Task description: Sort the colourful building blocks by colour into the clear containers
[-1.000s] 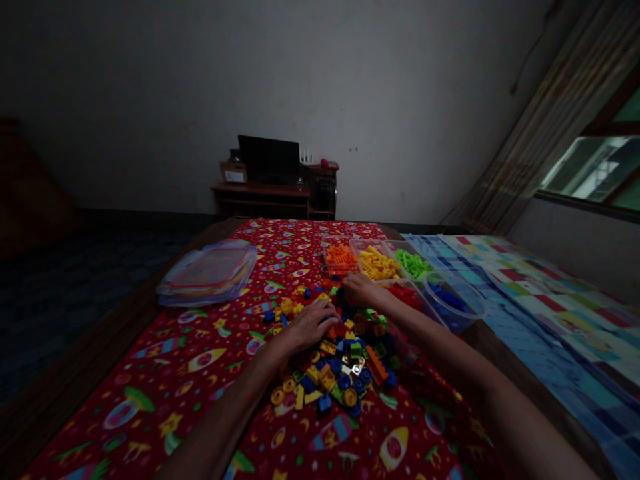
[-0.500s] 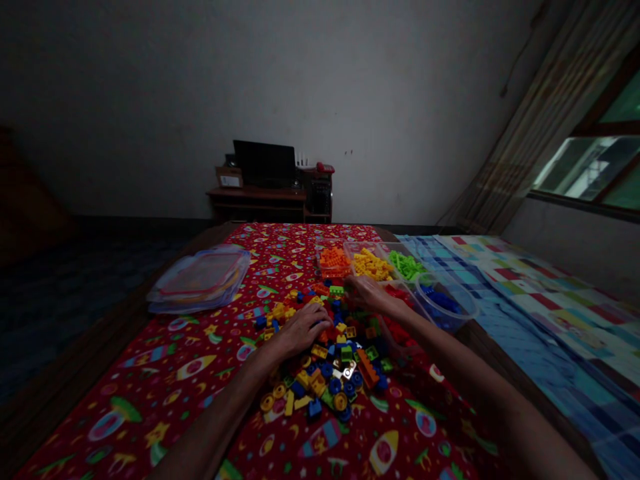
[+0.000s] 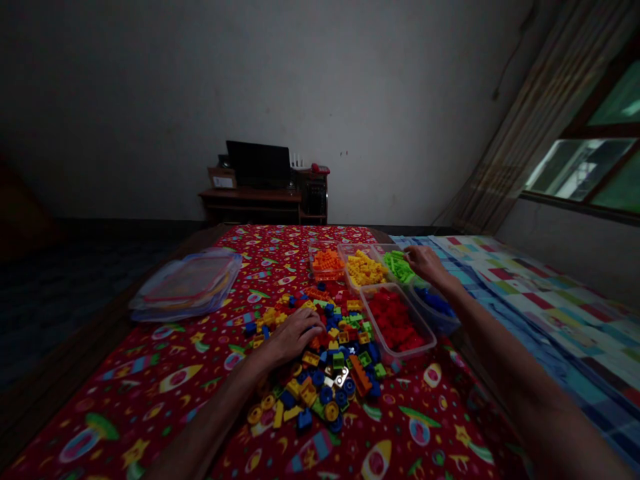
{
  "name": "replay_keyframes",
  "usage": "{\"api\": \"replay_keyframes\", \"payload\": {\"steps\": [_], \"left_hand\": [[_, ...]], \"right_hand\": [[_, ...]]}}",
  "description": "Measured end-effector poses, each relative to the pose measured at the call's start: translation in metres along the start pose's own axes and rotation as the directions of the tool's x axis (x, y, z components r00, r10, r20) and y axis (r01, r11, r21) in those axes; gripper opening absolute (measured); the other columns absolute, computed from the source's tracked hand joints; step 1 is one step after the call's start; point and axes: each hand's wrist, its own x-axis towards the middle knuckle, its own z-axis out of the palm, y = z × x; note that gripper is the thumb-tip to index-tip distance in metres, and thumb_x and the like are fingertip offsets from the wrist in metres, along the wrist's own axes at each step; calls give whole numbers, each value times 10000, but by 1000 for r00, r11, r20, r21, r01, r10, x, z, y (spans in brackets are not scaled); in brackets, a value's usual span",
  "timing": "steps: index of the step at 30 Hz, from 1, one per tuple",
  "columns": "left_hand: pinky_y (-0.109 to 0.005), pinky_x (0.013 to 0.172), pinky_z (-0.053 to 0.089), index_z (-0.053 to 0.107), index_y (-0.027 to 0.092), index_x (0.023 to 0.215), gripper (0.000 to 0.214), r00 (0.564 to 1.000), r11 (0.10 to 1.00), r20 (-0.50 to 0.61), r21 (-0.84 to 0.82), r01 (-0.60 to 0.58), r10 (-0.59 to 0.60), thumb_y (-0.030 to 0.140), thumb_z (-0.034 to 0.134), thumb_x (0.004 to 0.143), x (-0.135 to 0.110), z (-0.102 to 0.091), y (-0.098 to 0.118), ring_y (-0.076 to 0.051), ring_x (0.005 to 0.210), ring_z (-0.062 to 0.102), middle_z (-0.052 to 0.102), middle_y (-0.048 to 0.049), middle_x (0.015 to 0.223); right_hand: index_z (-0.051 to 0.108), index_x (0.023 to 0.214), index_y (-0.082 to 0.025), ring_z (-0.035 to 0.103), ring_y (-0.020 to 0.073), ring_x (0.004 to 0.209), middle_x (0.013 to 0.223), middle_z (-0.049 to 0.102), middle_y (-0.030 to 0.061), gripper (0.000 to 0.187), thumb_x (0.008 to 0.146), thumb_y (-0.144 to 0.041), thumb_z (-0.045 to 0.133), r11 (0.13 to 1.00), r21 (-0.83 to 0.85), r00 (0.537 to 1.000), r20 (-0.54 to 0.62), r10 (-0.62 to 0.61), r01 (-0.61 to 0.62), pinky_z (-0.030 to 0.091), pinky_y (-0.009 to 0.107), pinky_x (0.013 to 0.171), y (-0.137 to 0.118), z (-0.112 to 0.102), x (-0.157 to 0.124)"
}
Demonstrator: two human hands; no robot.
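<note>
A loose pile of toy building bricks [image 3: 325, 380] in mixed colours lies on the red patterned cloth [image 3: 200, 400]. My left hand [image 3: 295, 335] rests on the pile's left side, its fingers loosely bent over the bricks and apart from the thumb. At the far right, my right hand [image 3: 427, 263] is over the edge of a clear box of green bricks [image 3: 399, 265], fingers closed and pointing down; what is between them is hidden. Close to that hand stand a round tub of blue bricks [image 3: 434, 301] and a clear box of red bricks [image 3: 395, 320].
Boxes of yellow bricks [image 3: 367, 268] and orange bricks [image 3: 327, 261] stand behind the pile. Clear plastic lids [image 3: 187, 283] lie stacked at the left. A bed with a checked cover [image 3: 545, 300] adjoins the table on the right. Farther back is a desk with a monitor [image 3: 257, 163].
My right hand has gone from the pile's back edge rightward to the green-brick box, uncovering the red-brick box. My left hand stays on the pile. The view has shifted slightly.
</note>
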Motion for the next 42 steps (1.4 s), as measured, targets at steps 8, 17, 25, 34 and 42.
{"api": "replay_keyframes", "payload": {"steps": [8, 17, 25, 34, 42], "left_hand": [[-323, 889, 436, 637, 198, 850, 319, 1000, 1000, -2, 14, -14, 14, 337, 364, 936, 0, 0, -1, -193, 959, 527, 590, -61, 964], [-328, 888, 436, 641, 202, 858, 322, 1000, 1000, 2, 6, -5, 5, 356, 368, 935, 1, -1, 0, -195, 957, 529, 590, -58, 960], [-314, 888, 442, 634, 200, 859, 326, 1000, 999, -9, 25, -21, 21, 355, 360, 943, 0, 2, -3, -187, 954, 526, 589, -54, 951], [-317, 877, 451, 626, 195, 863, 290, 1000, 1000, -21, 17, 8, -8, 327, 378, 933, -1, 2, 1, -185, 934, 530, 584, -55, 941], [-329, 885, 445, 633, 190, 864, 286, 1000, 1000, -27, 4, -5, 5, 317, 386, 935, -1, 2, 1, -189, 939, 527, 583, -56, 934]], "right_hand": [[660, 1122, -92, 619, 283, 1009, 1098, 660, 204, 362, 888, -269, 447, 965, -56, 965, 42, 259, -256, 449, 324, 776, 33, 11, 23], [704, 993, -111, 624, 160, 768, 878, 710, 113, 323, 872, -232, 430, 996, 82, 996, 80, -30, 23, 396, 219, 667, -6, 4, 25], [689, 860, -93, 536, 134, 633, 772, 665, 119, 272, 857, -162, 426, 843, 132, 817, 209, -538, 521, 333, 242, 573, -150, 25, -8], [632, 1084, -97, 609, 227, 950, 1057, 660, 165, 311, 864, -292, 531, 844, 146, 813, 227, -536, 516, 447, 287, 760, -199, 58, -24], [667, 964, -89, 588, 153, 749, 874, 676, 114, 249, 846, -235, 505, 843, 172, 825, 181, -536, 510, 380, 229, 631, -178, 32, 3]]}}
